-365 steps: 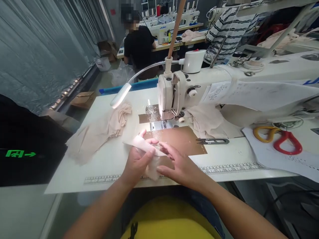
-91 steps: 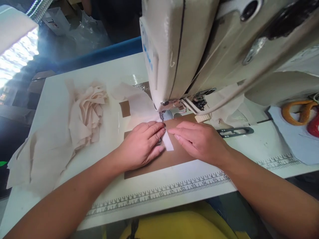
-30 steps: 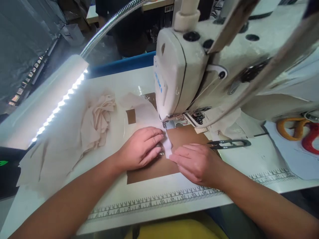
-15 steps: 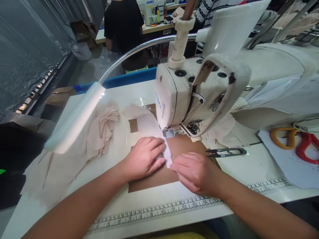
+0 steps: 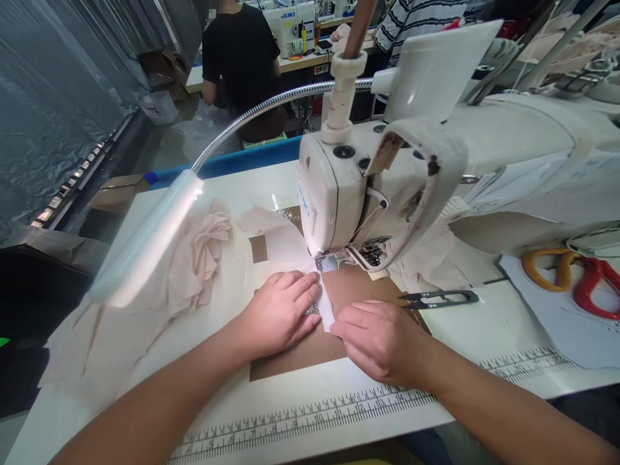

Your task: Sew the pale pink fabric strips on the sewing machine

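Observation:
A strip of pale fabric [image 5: 326, 311] runs under the needle of the white sewing machine [image 5: 320, 194], and its wider part [image 5: 283, 236] spreads out behind and to the left. My left hand [image 5: 285, 310] lies flat over the brown plate [image 5: 290, 368], its fingertips at the strip's left edge just in front of the presser foot. My right hand [image 5: 375, 339] is closed, thumb and forefinger pinching the near end of the strip. The fingertips of that hand partly hide the fabric's corner.
Crumpled pale fabric pieces [image 5: 198, 248] lie at the left, below a lit lamp [image 5: 150, 239]. Black thread snips [image 5: 438, 298] rest right of my right hand. Orange-handled [image 5: 549, 271] and red-handled scissors [image 5: 595, 290] sit farther right. A printed ruler [image 5: 290, 423] lines the front edge. A person in black [image 5: 239, 64] sits beyond.
The view has tilted slightly, so the machine head appears a little farther left. Both hands keep nearly the same place and grip on the fabric.

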Demonstrator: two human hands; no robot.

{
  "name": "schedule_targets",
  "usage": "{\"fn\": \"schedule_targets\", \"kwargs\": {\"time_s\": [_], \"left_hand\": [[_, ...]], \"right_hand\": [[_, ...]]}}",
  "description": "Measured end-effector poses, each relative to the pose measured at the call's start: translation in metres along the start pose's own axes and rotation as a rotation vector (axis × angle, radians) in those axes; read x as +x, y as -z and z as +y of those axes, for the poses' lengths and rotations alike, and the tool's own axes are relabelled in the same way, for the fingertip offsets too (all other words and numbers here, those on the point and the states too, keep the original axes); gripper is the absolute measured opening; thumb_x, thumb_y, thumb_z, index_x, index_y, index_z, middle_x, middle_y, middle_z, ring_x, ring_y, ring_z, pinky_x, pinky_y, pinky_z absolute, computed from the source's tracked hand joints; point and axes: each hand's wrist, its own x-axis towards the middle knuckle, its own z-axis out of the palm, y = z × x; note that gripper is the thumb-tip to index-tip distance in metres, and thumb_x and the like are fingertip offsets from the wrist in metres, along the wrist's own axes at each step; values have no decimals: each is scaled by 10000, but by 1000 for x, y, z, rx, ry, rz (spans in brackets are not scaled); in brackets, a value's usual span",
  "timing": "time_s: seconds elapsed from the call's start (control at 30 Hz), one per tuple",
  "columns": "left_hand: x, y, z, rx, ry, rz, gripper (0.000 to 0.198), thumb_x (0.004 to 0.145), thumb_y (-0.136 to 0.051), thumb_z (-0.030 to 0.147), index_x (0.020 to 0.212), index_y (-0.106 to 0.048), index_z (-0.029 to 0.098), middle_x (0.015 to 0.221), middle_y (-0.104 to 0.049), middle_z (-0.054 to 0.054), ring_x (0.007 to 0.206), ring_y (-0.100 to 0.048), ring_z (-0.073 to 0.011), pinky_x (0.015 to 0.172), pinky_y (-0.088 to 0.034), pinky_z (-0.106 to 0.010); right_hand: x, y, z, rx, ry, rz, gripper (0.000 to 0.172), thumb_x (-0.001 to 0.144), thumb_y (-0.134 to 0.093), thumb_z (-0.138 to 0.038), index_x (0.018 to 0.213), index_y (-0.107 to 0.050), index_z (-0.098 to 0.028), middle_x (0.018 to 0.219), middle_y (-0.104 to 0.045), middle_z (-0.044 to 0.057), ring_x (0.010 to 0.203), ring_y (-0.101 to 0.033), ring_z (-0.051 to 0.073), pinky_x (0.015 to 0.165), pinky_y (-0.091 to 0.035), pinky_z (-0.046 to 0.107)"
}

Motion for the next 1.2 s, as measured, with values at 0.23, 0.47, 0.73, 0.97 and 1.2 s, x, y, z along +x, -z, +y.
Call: {"fn": "schedule_targets", "kwargs": {"time_s": [0.23,0.47,0.73,0.97,1.2], "left_hand": [[0,0,0,-43,26,20,399,924,-461,355,1233,-546,118,1318,-547,-137,1075,-536,-274,903,-464,-440],[1,0,-3,-57,17,35,429,921,-467,366,1249,-542,100,1320,-543,-153,1065,-535,-283,912,-458,-456],[1,2,-4,-77,9,15,399,924,-471,355,1227,-543,106,1278,-564,-152,1086,-547,-280,922,-457,-445],[5,4,-7,-79,12,21,388,936,-452,349,1208,-552,91,1275,-571,-151,1067,-549,-272,906,-460,-434],[3,4,-10,-85,-31,20,367,938,-451,328,1234,-535,128,1302,-554,-143,1093,-548,-269,914,-450,-434]], "right_hand": [[1,-1,-1,-18,-18,-1,204,762,-459,-74,772,-636,-175,659,-544,6,602,-418,136,550,-270,287],[2,-1,-1,-17,-23,12,196,781,-457,-86,776,-632,-173,665,-563,15,628,-460,135,569,-289,285],[1,-2,1,4,-27,1,206,769,-459,-74,794,-639,-170,670,-572,16,635,-469,137,568,-291,284],[2,-3,1,-27,-58,26,219,765,-456,-64,798,-644,-171,650,-553,11,613,-432,139,563,-270,286],[6,-2,2,-63,-68,20,224,754,-463,-51,824,-637,-174,651,-537,9,632,-422,145,581,-285,285]]}}
